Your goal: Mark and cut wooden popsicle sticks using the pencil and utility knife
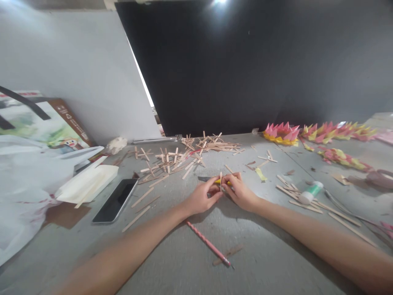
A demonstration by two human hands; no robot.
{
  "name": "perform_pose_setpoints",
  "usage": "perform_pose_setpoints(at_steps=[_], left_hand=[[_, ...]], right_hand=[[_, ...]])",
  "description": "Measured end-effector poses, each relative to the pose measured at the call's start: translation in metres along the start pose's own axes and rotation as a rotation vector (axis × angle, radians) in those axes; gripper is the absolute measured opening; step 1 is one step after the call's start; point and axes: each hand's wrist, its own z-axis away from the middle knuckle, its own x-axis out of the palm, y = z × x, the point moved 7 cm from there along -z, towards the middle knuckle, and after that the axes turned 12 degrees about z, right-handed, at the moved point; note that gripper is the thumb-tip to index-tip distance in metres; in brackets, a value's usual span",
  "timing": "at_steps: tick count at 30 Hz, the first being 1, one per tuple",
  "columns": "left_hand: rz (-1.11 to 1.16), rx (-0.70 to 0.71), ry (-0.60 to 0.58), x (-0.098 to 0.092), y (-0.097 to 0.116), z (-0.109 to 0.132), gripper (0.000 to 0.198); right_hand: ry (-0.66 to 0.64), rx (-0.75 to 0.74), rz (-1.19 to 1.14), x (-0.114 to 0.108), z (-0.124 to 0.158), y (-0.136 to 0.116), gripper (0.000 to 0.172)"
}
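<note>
My left hand (201, 197) and my right hand (241, 191) meet over the middle of the table, fingers closed in a pinch. Between the fingertips a short wooden craft stick (220, 177) stands nearly upright, with both hands on it. A yellow utility knife (217, 181) with a dark blade pointing left shows just behind the fingers; whether it is held or lies on the table I cannot tell. Nearer to me, below the left hand, lies a pink pencil (208, 243), partly over a loose flat stick (235, 249).
Behind the hands spreads a heap of craft sticks (167, 159). A phone (115, 201), a paper tray (101, 180) and a plastic bag (24, 192) are at left. Right are a glue stick (311, 192), more sticks (345, 214) and folded-paper rings (281, 133). A black panel (245, 69) stands behind.
</note>
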Motion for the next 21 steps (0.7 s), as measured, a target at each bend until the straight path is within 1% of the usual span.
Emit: perform_pose_setpoints(at_steps=[4, 8, 13, 21], left_hand=[[0.043, -0.034, 0.012, -0.001, -0.002, 0.0, 0.063], [0.014, -0.087, 0.031, -0.003, 0.0, 0.0, 0.072], [0.012, -0.116, 0.039, -0.003, -0.003, 0.001, 0.078], [-0.04, -0.077, 0.001, -0.001, -0.009, 0.0, 0.073]], right_hand=[[0.024, -0.052, -0.001, -0.002, 0.0, -0.005, 0.01], [0.08, -0.078, 0.039, -0.004, 0.001, -0.005, 0.005], [0.097, -0.139, 0.066, -0.004, 0.002, -0.01, 0.011], [0.122, -0.152, 0.078, -0.007, 0.002, -0.014, 0.012]])
